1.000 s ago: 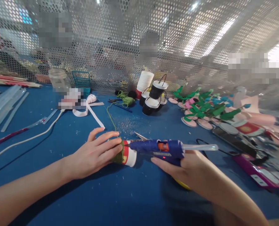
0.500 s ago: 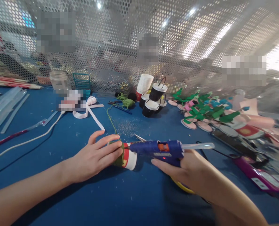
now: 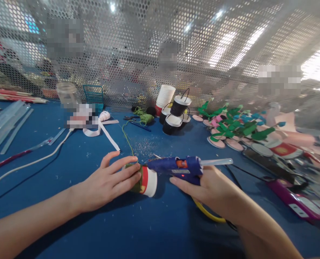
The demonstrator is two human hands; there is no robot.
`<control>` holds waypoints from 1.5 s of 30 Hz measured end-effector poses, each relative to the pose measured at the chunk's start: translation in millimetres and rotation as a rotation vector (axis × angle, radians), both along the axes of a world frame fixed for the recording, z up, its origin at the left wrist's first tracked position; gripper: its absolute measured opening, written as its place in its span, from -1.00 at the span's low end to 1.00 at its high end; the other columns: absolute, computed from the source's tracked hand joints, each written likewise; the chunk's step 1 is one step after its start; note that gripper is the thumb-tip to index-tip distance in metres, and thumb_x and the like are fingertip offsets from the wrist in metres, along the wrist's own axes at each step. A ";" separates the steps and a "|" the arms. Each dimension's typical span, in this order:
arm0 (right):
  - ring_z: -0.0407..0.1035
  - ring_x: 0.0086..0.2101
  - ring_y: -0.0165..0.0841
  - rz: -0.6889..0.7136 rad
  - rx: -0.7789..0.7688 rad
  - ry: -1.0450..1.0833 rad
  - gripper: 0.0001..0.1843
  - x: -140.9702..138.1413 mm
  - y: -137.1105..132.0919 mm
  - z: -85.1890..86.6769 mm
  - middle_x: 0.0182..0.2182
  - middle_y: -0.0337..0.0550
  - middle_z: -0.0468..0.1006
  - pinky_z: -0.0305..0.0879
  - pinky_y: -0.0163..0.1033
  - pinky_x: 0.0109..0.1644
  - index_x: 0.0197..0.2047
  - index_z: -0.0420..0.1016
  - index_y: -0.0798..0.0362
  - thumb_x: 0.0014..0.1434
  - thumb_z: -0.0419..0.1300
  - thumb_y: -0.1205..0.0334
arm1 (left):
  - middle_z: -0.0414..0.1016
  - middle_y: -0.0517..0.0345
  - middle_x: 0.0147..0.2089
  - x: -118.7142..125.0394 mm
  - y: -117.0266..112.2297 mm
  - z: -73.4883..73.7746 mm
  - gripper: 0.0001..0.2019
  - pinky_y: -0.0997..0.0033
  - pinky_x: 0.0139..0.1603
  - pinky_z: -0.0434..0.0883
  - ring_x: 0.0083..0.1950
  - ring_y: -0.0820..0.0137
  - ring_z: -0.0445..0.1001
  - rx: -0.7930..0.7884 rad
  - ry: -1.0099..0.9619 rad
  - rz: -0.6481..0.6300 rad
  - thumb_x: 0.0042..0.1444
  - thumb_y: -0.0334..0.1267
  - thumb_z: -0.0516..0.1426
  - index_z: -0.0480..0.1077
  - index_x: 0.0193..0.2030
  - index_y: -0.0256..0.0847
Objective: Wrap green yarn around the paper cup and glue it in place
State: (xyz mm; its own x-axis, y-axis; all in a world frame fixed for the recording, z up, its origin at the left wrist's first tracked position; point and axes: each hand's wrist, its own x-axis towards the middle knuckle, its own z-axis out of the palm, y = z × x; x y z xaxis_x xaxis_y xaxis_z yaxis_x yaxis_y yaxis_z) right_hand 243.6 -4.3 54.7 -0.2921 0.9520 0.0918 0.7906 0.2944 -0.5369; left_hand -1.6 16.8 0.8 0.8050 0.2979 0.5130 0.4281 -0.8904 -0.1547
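A paper cup (image 3: 148,181) with a red band lies on its side on the blue table (image 3: 154,223), partly wrapped in green string. My left hand (image 3: 108,183) rests on the wrapped end, fingers laid over it and holding it down. My right hand (image 3: 211,187) grips a blue hot glue gun (image 3: 177,168) by the handle. Its nozzle points left and meets the cup at the edge of the string. A clear glue stick (image 3: 216,162) juts from the gun's back. A thin green string (image 3: 127,138) runs from the cup to a yarn ball (image 3: 147,117).
Black and white cups (image 3: 176,113) stand at the back centre before a perforated metal screen (image 3: 160,54). Green paper leaves on discs (image 3: 230,126) lie to the right, with a phone (image 3: 267,163) and a purple case (image 3: 297,199). Glue sticks (image 3: 3,122), a white cord (image 3: 30,162), ribbon (image 3: 106,131) and a jar (image 3: 66,93) are left.
The glue gun and my right hand have shifted a little left and up, nearer the cup. My left hand stays on the cup, which has barely moved.
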 end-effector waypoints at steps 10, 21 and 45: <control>0.35 -0.57 -0.34 -0.009 0.071 -0.069 -0.76 6.9 -4.8 -8.5 -0.62 -0.23 0.47 0.29 -0.28 -0.49 -0.44 0.47 0.02 0.03 0.10 0.05 | 0.39 0.08 0.03 1.6 0.0 -0.5 -0.79 0.07 0.22 -0.10 0.18 0.24 0.17 0.009 0.006 0.011 0.18 -0.43 -0.02 0.29 -0.05 -0.26; 0.29 -0.62 -0.38 0.092 0.251 -0.222 -0.72 18.0 -17.2 -12.0 -0.62 -0.19 0.44 0.26 -0.28 -0.53 -0.40 0.48 0.02 0.10 0.02 0.07 | 0.40 0.06 0.00 1.0 -1.1 -1.6 -0.76 0.07 0.20 -0.07 0.17 0.23 0.17 -0.010 -0.009 0.030 0.15 -0.46 0.02 0.26 -0.03 -0.28; 0.42 -0.36 -0.25 0.028 0.034 -0.028 -0.75 14.7 -17.5 -3.1 -0.39 -0.16 0.54 0.34 -0.20 -0.27 -0.25 0.44 0.02 0.06 0.10 0.07 | 0.39 0.04 0.01 3.3 -1.8 -0.2 -0.75 0.08 0.20 -0.07 0.18 0.22 0.17 -0.017 0.002 0.022 0.15 -0.49 -0.02 0.24 -0.02 -0.30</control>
State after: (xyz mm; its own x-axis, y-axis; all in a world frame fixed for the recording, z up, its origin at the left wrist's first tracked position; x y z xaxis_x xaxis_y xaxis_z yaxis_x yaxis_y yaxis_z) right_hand 258.4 -21.8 51.6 -0.3219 0.9398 0.1151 0.7963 0.3345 -0.5040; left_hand 1.7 15.0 0.6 0.7994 0.3242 0.5058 0.4473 -0.8833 -0.1407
